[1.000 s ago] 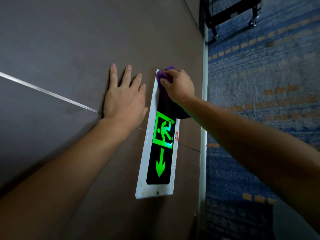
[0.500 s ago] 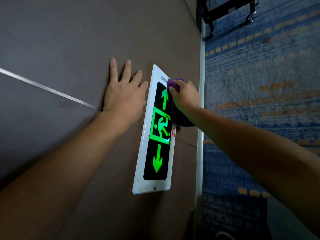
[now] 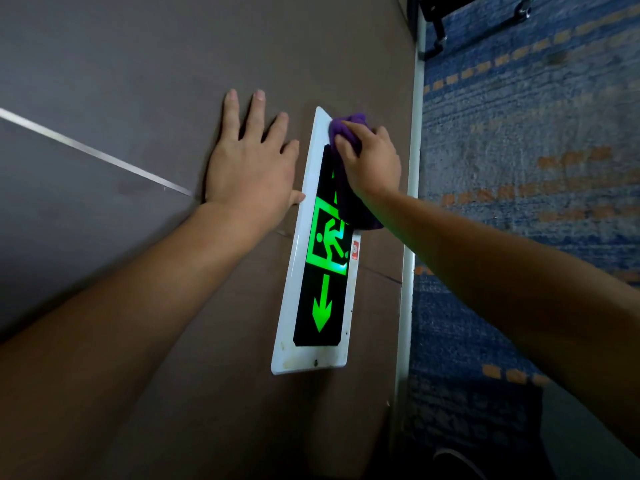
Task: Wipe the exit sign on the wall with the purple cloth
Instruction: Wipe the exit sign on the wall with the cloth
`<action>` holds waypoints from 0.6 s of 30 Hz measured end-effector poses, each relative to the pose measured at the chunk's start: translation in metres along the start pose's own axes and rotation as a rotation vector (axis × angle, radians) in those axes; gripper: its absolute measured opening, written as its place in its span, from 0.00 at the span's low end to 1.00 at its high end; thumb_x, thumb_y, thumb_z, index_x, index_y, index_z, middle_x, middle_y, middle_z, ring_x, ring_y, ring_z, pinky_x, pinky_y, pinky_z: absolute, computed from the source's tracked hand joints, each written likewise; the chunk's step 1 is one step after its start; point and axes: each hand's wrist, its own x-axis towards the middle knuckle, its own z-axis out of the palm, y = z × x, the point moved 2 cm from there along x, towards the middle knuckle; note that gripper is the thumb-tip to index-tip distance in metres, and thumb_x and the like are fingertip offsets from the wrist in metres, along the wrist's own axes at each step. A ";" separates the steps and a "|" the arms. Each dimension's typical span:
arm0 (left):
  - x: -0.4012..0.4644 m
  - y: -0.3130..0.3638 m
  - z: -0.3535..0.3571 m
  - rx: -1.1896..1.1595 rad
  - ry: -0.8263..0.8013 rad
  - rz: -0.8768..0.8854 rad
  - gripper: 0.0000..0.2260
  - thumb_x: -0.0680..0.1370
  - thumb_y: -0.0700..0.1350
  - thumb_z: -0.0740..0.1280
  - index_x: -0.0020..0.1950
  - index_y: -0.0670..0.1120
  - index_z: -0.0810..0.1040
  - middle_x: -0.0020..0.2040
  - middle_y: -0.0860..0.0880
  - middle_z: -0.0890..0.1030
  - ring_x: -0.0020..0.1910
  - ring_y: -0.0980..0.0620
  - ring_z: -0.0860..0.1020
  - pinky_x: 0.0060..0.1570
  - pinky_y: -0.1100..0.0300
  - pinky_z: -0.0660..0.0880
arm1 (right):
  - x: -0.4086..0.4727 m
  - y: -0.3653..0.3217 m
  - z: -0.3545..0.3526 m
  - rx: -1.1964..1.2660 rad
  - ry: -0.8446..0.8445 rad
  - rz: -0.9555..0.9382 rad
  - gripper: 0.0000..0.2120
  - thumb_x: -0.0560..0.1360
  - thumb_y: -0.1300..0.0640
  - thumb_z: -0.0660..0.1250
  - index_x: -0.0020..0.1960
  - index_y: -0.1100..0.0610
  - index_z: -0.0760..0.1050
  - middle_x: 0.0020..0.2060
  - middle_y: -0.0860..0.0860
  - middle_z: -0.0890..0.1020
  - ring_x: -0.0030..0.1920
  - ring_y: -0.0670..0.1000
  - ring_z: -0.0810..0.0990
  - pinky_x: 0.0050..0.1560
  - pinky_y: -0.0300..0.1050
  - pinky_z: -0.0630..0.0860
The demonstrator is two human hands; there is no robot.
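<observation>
— Mounted low on the brown wall (image 3: 145,64), just beside the white baseboard strip (image 3: 410,237): exit sign (image 3: 320,268), white frame around a black panel. Lit green: running-figure pictogram in a doorway, below it an arrow pointing toward the near end. No words on the panel. Small red-and-white sticker (image 3: 354,251) on the frame's right edge, print too small to read.

— And the purple cloth (image 3: 346,124)?

— Bunched at the sign's far end, over the top corner of the frame, a dark fold trailing back under the wrist. Gripped by the right hand (image 3: 372,161), fingers curled over it and pressing it onto the sign.

— Different from half a second back?

— Yes. Then lower and on the right edge, far arrow showing in full; now up at the far corner, only a sliver of that arrow showing.

— Left hand (image 3: 251,168)?

— Flat on the wall as before, fingers straight and spread, thumb side touching the sign's left frame.

— Beyond?

— Silver seam (image 3: 90,152) across the wall; blue carpet (image 3: 519,133) with orange dashes; black frame with a caster (image 3: 523,8) at the top.
</observation>
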 end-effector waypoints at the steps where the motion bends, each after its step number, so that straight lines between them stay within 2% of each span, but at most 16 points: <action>1: -0.001 0.000 0.000 -0.004 0.000 0.003 0.36 0.77 0.70 0.55 0.80 0.52 0.62 0.82 0.44 0.57 0.81 0.35 0.48 0.76 0.33 0.43 | 0.000 0.008 0.001 -0.003 -0.019 0.041 0.19 0.82 0.41 0.59 0.70 0.44 0.75 0.53 0.48 0.74 0.45 0.45 0.74 0.37 0.30 0.63; 6: -0.002 0.003 -0.005 -0.017 -0.006 0.003 0.34 0.78 0.68 0.55 0.79 0.51 0.64 0.82 0.44 0.57 0.81 0.35 0.48 0.76 0.32 0.43 | -0.001 0.023 -0.002 -0.037 -0.071 0.054 0.19 0.82 0.41 0.58 0.71 0.42 0.74 0.51 0.47 0.72 0.44 0.46 0.73 0.36 0.31 0.62; 9: -0.003 0.002 -0.006 -0.030 -0.006 0.009 0.32 0.78 0.68 0.56 0.78 0.52 0.67 0.82 0.44 0.58 0.81 0.35 0.49 0.76 0.32 0.44 | -0.004 0.028 -0.003 -0.075 -0.116 0.087 0.19 0.83 0.41 0.58 0.71 0.43 0.74 0.53 0.49 0.74 0.46 0.48 0.73 0.36 0.32 0.62; 12: -0.002 0.003 -0.008 -0.040 -0.014 0.007 0.31 0.78 0.67 0.57 0.77 0.53 0.68 0.82 0.44 0.59 0.81 0.35 0.49 0.76 0.31 0.44 | -0.003 0.017 -0.008 -0.063 -0.107 0.063 0.19 0.82 0.42 0.60 0.70 0.43 0.75 0.54 0.50 0.75 0.50 0.52 0.78 0.43 0.40 0.69; 15: -0.001 0.004 -0.008 -0.038 -0.014 -0.003 0.31 0.78 0.67 0.57 0.77 0.53 0.68 0.82 0.45 0.59 0.81 0.36 0.49 0.76 0.31 0.44 | -0.001 -0.016 -0.011 0.025 -0.041 -0.087 0.19 0.80 0.41 0.63 0.69 0.41 0.76 0.56 0.50 0.77 0.53 0.53 0.80 0.52 0.47 0.76; 18: -0.002 0.007 -0.007 -0.067 -0.003 -0.017 0.29 0.78 0.66 0.59 0.75 0.54 0.69 0.82 0.46 0.60 0.81 0.37 0.49 0.76 0.32 0.44 | 0.003 -0.026 -0.003 0.082 -0.003 -0.107 0.18 0.79 0.41 0.64 0.67 0.40 0.77 0.54 0.50 0.77 0.53 0.52 0.80 0.51 0.46 0.76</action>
